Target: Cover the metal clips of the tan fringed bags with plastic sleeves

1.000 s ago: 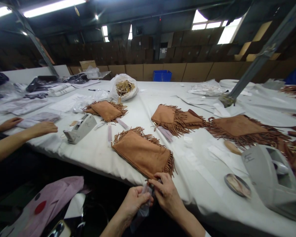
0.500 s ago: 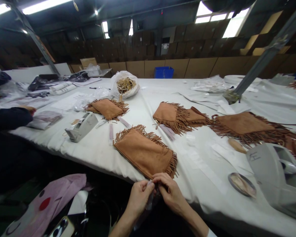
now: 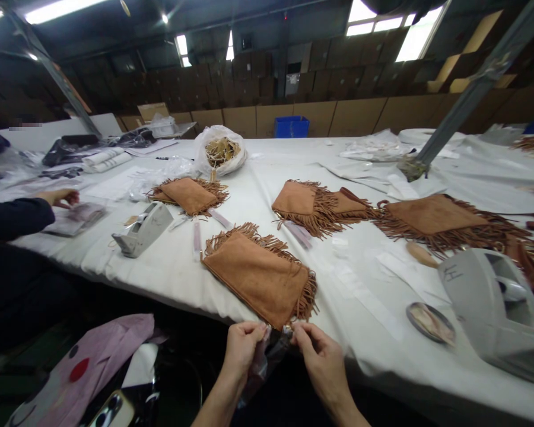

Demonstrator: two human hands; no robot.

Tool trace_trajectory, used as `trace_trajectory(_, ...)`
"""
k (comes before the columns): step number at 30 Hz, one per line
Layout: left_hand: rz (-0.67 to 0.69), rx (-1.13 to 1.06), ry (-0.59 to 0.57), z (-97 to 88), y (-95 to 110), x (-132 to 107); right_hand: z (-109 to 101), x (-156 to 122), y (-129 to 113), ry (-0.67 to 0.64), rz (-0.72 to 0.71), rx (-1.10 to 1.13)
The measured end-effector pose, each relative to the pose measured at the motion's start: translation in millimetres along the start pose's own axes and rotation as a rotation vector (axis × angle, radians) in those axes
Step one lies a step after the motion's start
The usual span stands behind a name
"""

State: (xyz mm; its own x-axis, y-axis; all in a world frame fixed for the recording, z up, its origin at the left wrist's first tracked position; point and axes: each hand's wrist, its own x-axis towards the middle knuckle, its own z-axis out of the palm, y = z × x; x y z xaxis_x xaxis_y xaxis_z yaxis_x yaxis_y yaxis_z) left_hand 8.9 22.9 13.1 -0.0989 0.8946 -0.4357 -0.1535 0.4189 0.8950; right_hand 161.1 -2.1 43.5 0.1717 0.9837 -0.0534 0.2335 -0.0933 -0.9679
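A brown suede pouch [image 3: 258,273] with fringe lies flat, its near corner at the table's front edge. At that corner my left hand [image 3: 244,350] is closed in a pinch on a clear plastic sleeve [image 3: 271,353], which hangs down below the edge. On the other side of the corner, my right hand [image 3: 320,353] pinches close to a small shiny metal part and the plastic's upper edge. Exactly what lies between its fingertips is too small to make out. Dark strap-like material seems to show through the plastic.
More fringed pouches [image 3: 436,216] lie across the white table [image 3: 360,290]. Tape dispensers [image 3: 489,314] stand right and left, with a tape roll [image 3: 429,323] nearby. A plastic bag [image 3: 238,163] of tags sits behind. At left, a co-worker's hand [image 3: 62,197] hovers over packed items.
My hands have moved apart, spreading the plastic between them at the pouch's corner. The co-worker's hand at left has lifted and reached further right. The view has shifted slightly.
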Motion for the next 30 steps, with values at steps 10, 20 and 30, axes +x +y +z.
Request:
trace_trajectory(10,-0.002,0.002,-0.061,-14.7,4.0,3.2,50.2,-10.0,14.8,-0.215,0.470,0.248)
trace_trajectory(20,0.050,0.073,-0.127,-26.7,-0.2,-5.7,56.3,-10.0,20.5,-0.186,0.470,0.450)
trace_trajectory(30,-0.015,0.022,-0.128,-27.6,-7.5,-14.7,51.5,-10.2,18.8,-0.217,0.444,0.394)
